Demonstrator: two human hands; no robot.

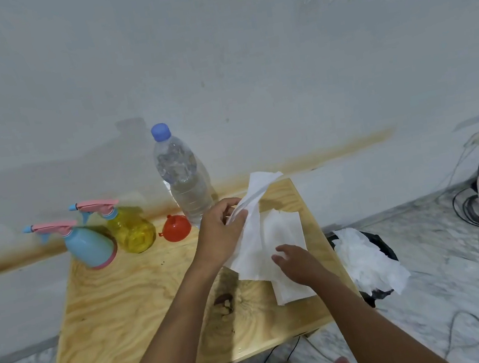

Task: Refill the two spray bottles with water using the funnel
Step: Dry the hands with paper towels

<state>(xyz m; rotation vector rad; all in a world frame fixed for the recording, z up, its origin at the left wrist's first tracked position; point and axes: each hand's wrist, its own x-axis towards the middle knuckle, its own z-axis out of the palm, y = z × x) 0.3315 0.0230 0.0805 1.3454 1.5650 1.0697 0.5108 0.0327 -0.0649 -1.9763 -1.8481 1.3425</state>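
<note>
Plywood table (pixel 120 308) against white wall (pixel 214 60) — left hand (pixel 221 233) fingers pinching tissue (pixel 256 241), right hand (pixel 298 261) fingers spread.

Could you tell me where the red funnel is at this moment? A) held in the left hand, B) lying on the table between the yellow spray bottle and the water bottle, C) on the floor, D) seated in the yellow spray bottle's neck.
B: the red funnel lies on the table, between the yellow spray bottle and the water bottle, untouched by either hand.
</note>
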